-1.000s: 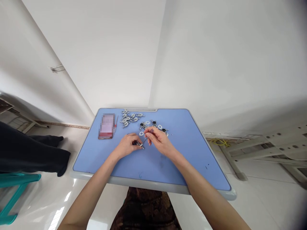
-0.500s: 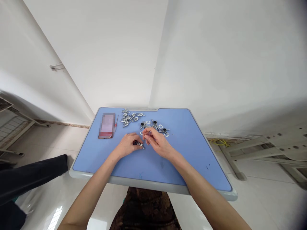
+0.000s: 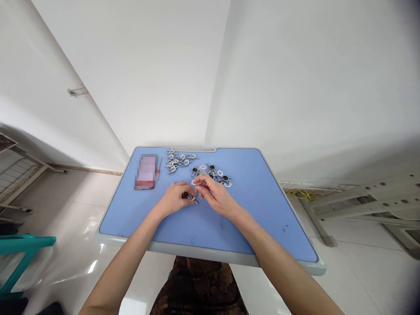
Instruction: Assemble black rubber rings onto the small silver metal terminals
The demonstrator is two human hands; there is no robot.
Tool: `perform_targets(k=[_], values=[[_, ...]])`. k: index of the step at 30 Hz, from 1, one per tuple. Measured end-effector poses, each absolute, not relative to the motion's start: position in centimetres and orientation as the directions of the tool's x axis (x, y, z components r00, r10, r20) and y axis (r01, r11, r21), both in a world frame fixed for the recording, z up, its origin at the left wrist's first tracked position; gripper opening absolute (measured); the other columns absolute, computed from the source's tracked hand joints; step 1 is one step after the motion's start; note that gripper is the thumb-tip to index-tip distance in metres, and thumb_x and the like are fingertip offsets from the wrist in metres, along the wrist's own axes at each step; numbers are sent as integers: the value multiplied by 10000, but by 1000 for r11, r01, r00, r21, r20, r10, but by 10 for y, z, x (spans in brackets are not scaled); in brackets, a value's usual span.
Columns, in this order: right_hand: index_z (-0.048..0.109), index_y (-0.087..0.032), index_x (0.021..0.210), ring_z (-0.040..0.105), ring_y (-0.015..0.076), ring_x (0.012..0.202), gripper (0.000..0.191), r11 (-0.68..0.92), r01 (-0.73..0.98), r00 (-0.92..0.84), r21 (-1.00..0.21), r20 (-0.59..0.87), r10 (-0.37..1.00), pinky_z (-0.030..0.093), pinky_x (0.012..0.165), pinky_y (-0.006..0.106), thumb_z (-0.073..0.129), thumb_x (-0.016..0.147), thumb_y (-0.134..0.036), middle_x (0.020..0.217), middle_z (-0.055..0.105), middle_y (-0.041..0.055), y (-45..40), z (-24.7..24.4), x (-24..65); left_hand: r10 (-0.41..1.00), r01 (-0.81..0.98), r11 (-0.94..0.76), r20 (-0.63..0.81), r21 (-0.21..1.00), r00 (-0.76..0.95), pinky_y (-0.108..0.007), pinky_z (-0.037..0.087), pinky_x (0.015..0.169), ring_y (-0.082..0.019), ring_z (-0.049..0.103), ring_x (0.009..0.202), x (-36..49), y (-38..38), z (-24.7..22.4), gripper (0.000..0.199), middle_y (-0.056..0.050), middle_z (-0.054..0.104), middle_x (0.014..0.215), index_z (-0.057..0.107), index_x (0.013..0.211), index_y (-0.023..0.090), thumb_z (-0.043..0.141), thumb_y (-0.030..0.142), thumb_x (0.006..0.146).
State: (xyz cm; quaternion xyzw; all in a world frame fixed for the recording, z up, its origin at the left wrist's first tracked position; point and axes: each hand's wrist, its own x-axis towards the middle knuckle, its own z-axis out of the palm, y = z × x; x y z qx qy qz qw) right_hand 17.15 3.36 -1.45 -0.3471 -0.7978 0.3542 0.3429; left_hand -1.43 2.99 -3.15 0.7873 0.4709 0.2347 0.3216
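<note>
My left hand (image 3: pixel 175 197) is closed on a small metal flanged fitting (image 3: pixel 193 200), held low over the blue tabletop; the fingers cover most of it. My right hand (image 3: pixel 213 194) is just to the right, thumb and fingertips pinched together close to the fitting. Whatever is in that pinch is too small to make out. Beyond my right hand lies a group of loose metal parts with black round pieces (image 3: pixel 212 167) and flat oval plates (image 3: pixel 219 173). Farther left, several similar metal fittings (image 3: pixel 173 161) lie in a cluster.
A phone (image 3: pixel 146 171) lies at the left of the blue table (image 3: pixel 256 210), with a red-handled screwdriver (image 3: pixel 159 166) beside it. White walls (image 3: pixel 295 87) stand behind. On the floor are a green stool (image 3: pixel 19 262) at left and a metal frame (image 3: pixel 328 218) at right.
The dark-clothed leg of another person at the left has moved away, uncovering the green stool. My hands have hardly moved and keep the same hold.
</note>
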Motion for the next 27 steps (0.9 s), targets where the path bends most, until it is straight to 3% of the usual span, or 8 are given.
perform_targets(k=[6,12,20,24,27], values=[[523,-250,1133,604,168,757,253,653,335,-557,-679,416,719,496,697,306,364,937,-246,906,631,52,29,-9,164,896,578,-349,81,738,436,-283,401,740,-168,548,772,-13,30,-33,85,-14,611,811,664,791,180,667,218,715],[384,-245,1318,608,162,756,379,595,417,-575,-687,308,758,505,728,329,286,953,-211,973,626,61,30,-1,176,892,584,-346,65,734,447,-261,403,711,-159,548,766,-14,29,-30,102,-9,594,803,667,795,182,694,234,711],[548,-218,1088,616,185,820,207,685,421,-534,-594,448,717,488,728,322,424,926,-244,955,661,69,33,-6,170,892,579,-350,74,736,446,-267,411,722,-162,557,772,-14,28,-29,95,-13,603,828,654,799,178,681,223,719],[515,-238,1164,620,170,816,270,686,359,-561,-633,441,700,491,710,303,370,939,-211,936,663,52,29,-10,161,884,568,-376,100,732,456,-279,412,740,-165,562,773,-13,28,-30,51,-5,623,818,638,767,175,663,184,723],[560,-251,1097,613,156,734,226,658,360,-492,-661,465,736,489,672,283,405,932,-248,854,658,30,28,-16,157,883,573,-381,101,725,459,-287,411,763,-175,567,815,-13,28,-31,65,-7,636,853,641,782,181,658,172,720]])
